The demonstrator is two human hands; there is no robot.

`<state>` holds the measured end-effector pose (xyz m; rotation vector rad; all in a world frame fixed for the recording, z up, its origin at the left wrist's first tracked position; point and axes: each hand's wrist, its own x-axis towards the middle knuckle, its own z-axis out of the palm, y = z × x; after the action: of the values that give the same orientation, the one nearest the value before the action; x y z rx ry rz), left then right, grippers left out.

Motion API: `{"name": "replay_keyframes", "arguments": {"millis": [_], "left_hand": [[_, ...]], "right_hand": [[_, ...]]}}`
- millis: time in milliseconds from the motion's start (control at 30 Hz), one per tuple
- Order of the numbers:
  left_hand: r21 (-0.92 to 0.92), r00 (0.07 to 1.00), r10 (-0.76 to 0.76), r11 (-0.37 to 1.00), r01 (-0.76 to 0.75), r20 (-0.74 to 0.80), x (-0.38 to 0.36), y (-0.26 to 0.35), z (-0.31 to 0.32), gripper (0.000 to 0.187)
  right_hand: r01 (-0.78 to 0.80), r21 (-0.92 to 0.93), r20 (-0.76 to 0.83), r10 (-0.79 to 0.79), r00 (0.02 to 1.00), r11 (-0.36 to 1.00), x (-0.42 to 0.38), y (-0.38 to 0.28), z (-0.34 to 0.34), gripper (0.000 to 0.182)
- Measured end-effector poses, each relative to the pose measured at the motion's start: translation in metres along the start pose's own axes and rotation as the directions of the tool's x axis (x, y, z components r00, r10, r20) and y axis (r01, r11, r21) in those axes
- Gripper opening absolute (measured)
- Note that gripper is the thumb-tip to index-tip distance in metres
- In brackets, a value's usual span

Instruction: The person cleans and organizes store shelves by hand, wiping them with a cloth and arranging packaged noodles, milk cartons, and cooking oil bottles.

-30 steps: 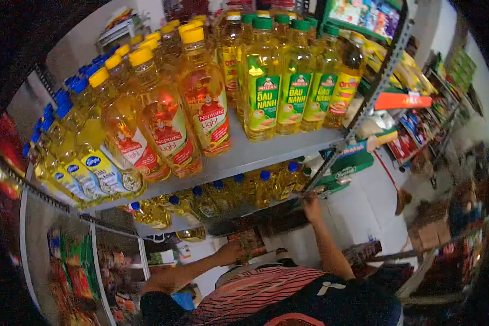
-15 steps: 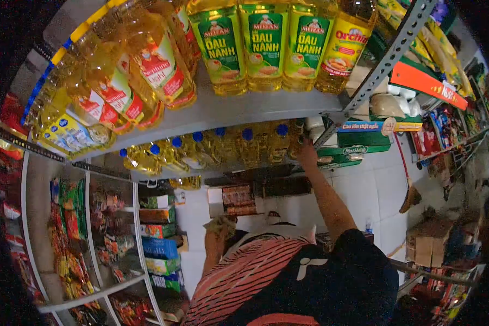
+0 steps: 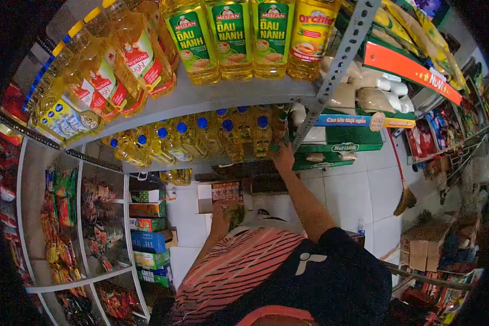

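My right hand is at the front edge of the lower shelf, its fingers closed around the top of a small bottle with a green cap; the rest of that bottle is hard to make out. Beside it stand oil bottles with blue caps. My left hand is low in front of my body, closed on a crumpled cloth that looks dull green and is partly hidden by the fingers.
Large oil bottles line the upper shelf. A perforated metal post rises right of my right hand. An open carton lies on the floor below. Packets fill the left racks; a broom hangs at right.
My right hand has shifted left and slightly down along the lower shelf, and a green cap now shows at its fingers. My left hand has moved up a little with the cloth. The view has shifted.
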<state>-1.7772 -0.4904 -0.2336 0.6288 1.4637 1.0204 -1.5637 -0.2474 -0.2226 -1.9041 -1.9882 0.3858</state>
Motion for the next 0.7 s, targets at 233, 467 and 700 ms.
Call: {"name": "replay_keyframes", "arguments": {"millis": [233,467,700], "left_hand": [[-0.189,0.995,-0.052,0.980,0.067,0.084,0.026,0.020,0.006,0.059],[-0.147,0.981,0.193,0.970,-0.192,-0.008,0.010,0.055,-0.011,0.035],[-0.120,0.966,0.258,0.958,-0.260,-0.027,0.000,0.150,0.029,0.039]], "right_hand": [[0.250,-0.111,-0.262,-0.271,0.926,0.962,0.023,0.057,0.059,0.052],[0.277,0.522,-0.514,0.039,0.857,0.807,-0.042,0.023,-0.002,0.052],[-0.022,0.800,-0.019,0.062,0.998,0.599,-0.057,-0.028,-0.097,0.059]]}}
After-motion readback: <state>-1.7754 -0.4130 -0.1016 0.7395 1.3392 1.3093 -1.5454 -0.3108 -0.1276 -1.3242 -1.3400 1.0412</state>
